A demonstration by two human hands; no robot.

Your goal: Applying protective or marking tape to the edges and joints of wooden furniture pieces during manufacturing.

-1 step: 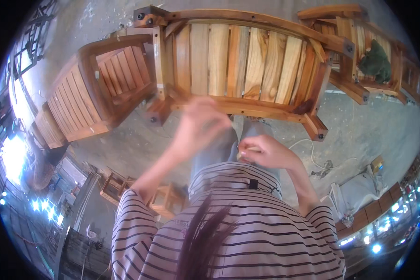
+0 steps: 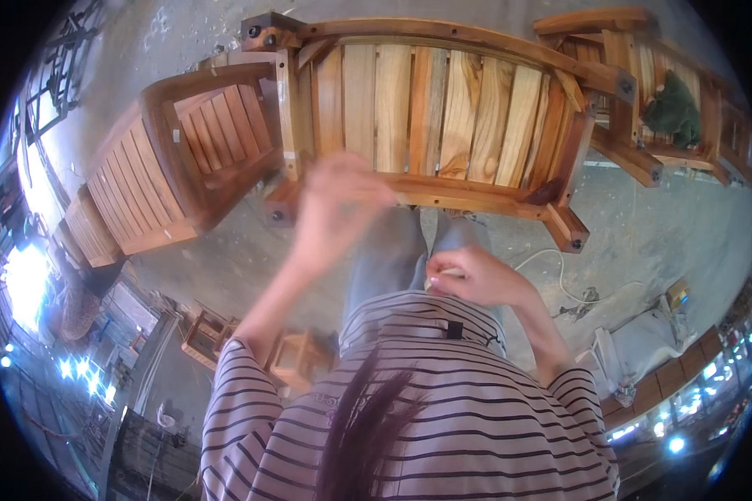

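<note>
My left hand (image 2: 340,199) is smeared by motion above the near rail of a slatted wooden frame (image 2: 443,194), so its fingers and anything in them cannot be made out. The frame lies in front of my legs, with light and reddish slats between darker rails and dark bolts at its corner legs. Close to my waist, my right hand (image 2: 470,275) is closed with fingers curled around a small pale piece (image 2: 453,272). Most of that piece is hidden by the fingers, and its kind does not show.
To the left stands a slatted wooden chair (image 2: 184,179). More wooden furniture (image 2: 618,50), with a dark green cloth (image 2: 673,113) on it, is at the far right. A white cable (image 2: 561,271) curls on the concrete floor. Small wooden stools (image 2: 301,357) are at the lower left.
My left hand has shifted a little to the left and farther from me. The right hand stays near my waist, closed on the pale piece.
</note>
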